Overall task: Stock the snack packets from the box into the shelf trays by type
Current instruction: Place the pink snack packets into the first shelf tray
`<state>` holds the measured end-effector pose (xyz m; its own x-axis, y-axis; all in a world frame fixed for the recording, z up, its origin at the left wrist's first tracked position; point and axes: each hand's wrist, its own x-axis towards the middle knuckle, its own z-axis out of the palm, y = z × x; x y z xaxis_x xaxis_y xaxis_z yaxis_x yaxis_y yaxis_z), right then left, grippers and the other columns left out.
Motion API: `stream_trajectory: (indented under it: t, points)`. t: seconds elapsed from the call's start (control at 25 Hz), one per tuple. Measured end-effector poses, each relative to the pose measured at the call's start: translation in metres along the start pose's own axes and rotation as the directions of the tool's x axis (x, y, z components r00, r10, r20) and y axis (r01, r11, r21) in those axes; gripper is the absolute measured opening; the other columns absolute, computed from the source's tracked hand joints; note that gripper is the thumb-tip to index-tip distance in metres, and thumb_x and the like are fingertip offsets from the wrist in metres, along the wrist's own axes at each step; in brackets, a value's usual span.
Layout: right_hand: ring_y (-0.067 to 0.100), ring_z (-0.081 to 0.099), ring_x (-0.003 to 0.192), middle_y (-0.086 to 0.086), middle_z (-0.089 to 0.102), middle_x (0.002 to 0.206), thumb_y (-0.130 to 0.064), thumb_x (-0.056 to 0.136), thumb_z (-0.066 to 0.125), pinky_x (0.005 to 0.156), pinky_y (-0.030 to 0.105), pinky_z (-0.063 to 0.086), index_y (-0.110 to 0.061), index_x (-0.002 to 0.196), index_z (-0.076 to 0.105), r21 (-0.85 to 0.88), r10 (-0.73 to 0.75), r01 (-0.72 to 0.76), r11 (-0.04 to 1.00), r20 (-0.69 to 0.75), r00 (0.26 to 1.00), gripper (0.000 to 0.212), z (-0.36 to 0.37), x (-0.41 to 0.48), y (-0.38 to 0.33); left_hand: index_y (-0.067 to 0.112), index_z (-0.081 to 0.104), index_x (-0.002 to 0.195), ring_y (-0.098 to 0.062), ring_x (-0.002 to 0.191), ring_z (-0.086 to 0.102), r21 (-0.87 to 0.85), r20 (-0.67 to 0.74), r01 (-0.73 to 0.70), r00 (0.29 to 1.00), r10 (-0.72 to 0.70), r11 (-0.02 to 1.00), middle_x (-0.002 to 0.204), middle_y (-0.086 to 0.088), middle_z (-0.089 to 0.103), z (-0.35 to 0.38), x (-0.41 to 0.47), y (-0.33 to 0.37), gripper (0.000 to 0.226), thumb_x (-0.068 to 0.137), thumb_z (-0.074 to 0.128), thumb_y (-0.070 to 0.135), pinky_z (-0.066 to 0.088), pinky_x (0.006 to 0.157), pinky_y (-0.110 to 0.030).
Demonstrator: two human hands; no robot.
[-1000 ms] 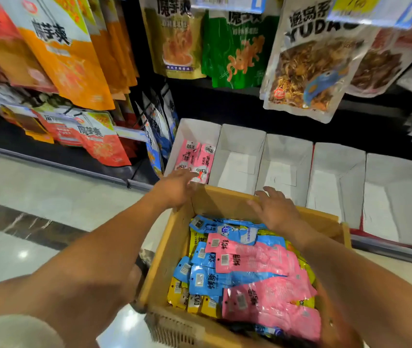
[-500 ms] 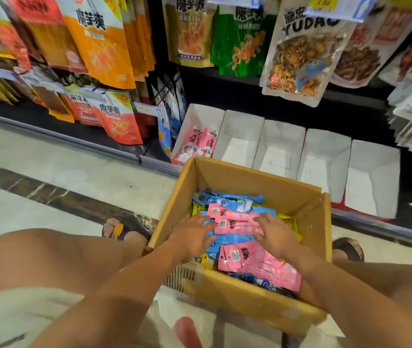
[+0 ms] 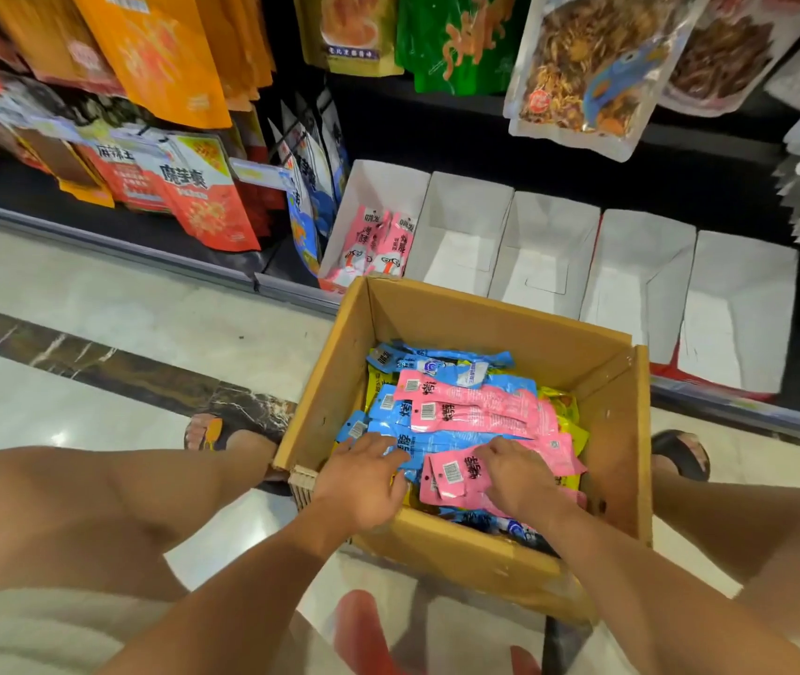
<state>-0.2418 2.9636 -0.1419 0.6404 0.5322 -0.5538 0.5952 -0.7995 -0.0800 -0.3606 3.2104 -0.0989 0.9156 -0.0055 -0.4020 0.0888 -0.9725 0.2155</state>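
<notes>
A brown cardboard box (image 3: 500, 324) sits between my knees, filled with pink packets (image 3: 481, 406), blue packets (image 3: 442, 370) and yellow packets (image 3: 564, 406). My left hand (image 3: 364, 479) lies with fingers spread on the blue packets at the box's near left. My right hand (image 3: 520, 475) curls its fingers onto a pink packet (image 3: 447, 479) at the near middle. On the bottom shelf stand several white trays; the leftmost tray (image 3: 388, 182) holds a few pink packets (image 3: 373, 246), and the tray beside it (image 3: 461, 236) is bare inside.
Hanging snack bags crowd the upper shelf, orange ones (image 3: 159, 56) at left and a clear fish-snack bag (image 3: 583, 70) at right. My sandalled feet (image 3: 222, 426) flank the box on the polished floor. A metal shelf rail (image 3: 110, 246) runs along the floor edge.
Both hands came back from the box's far rim and the trays into the box. They now lie at its near side on the packets, and the view has tilted down.
</notes>
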Motion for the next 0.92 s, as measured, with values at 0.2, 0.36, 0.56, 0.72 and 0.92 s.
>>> stream_trajectory:
  t: [0.2,0.36,0.56,0.72,0.92]
  points:
    - [0.026,0.048,0.123,0.003,0.045,0.130,-0.037,0.081,0.075,0.097,0.041,0.044,-0.024,0.137,0.041,-0.028,0.035,-0.036,0.999,-0.042,0.999,0.067,0.003,0.011,-0.006,0.034,0.054,0.143,-0.018,0.149,0.032,0.010,-0.030,-0.018,0.999,0.019,1.000,0.155,0.006,0.047,0.004,0.004,-0.003,0.051,0.097,0.034,0.044,0.031,0.119,-0.042]
    - [0.023,0.048,0.121,-0.001,0.047,0.129,-0.046,0.083,0.072,0.095,0.039,0.047,-0.028,0.134,0.045,0.022,0.006,-0.005,1.000,-0.056,0.998,0.060,0.003,0.012,-0.003,0.033,0.052,0.144,-0.017,0.147,0.034,0.012,-0.023,-0.020,1.000,0.020,1.000,0.154,0.006,0.047,0.002,0.004,-0.002,0.052,0.097,0.034,0.044,0.033,0.117,-0.041]
    - [0.021,0.056,0.117,-0.007,0.058,0.126,-0.034,0.101,0.048,0.092,0.038,0.051,-0.034,0.129,0.058,0.139,0.012,0.010,0.990,-0.154,0.988,0.030,-0.009,0.008,-0.004,0.033,0.044,0.149,-0.017,0.147,0.033,-0.004,0.017,-0.019,1.000,0.019,1.000,0.158,0.005,0.042,-0.002,0.002,0.000,0.052,0.102,0.031,0.048,0.032,0.116,-0.041]
    - [0.021,0.063,0.103,-0.006,0.065,0.109,-0.025,0.101,0.045,0.078,0.039,0.055,-0.037,0.116,0.063,0.220,0.045,0.015,0.975,-0.265,0.963,0.026,-0.030,-0.001,-0.001,0.034,0.039,0.153,-0.016,0.149,0.031,-0.048,0.070,-0.003,0.998,0.006,0.999,0.160,0.007,0.038,-0.005,0.002,0.002,0.054,0.104,0.028,0.056,0.032,0.117,-0.041]
    - [0.017,0.060,0.092,-0.011,0.065,0.097,-0.037,0.102,0.050,0.071,0.038,0.051,-0.034,0.110,0.067,0.431,0.111,0.101,0.897,-0.439,0.892,0.019,-0.076,-0.013,-0.006,0.034,0.040,0.153,-0.016,0.147,0.036,-0.309,0.051,0.045,0.998,-0.031,0.950,0.160,0.006,0.041,-0.016,0.007,0.008,0.056,0.105,0.029,0.060,0.035,0.118,-0.039]
